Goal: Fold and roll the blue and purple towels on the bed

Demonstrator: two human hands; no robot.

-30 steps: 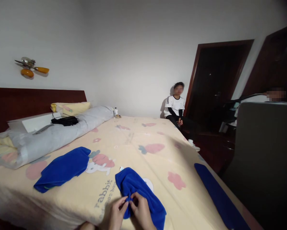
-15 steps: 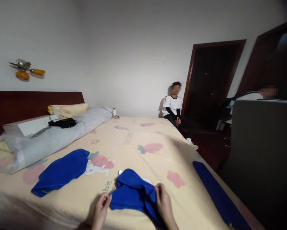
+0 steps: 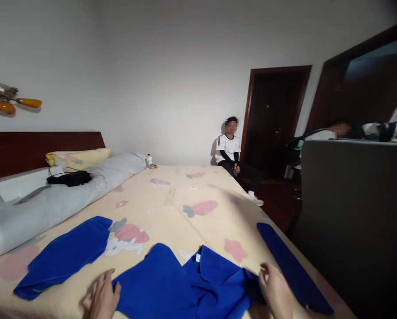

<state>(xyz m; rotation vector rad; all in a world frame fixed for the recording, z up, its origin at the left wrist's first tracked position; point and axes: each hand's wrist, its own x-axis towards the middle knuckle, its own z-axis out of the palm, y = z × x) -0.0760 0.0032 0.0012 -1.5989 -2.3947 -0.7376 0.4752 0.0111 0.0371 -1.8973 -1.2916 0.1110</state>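
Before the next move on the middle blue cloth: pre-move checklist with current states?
1. Middle blue terry cloth lying flat: not ok, folds across its right half.
2. Left hand at the cloth's left edge: ok, fingers extended, open.
3. Right hand grip on the right edge: cannot tell, fingers curled, contact hidden.
4. White label in view: ok, near the cloth's far edge.
5. Second blue cloth clear of it: ok, apart on the left.
6. Long blue strip clear of the right hand: cannot tell, they overlap in view.
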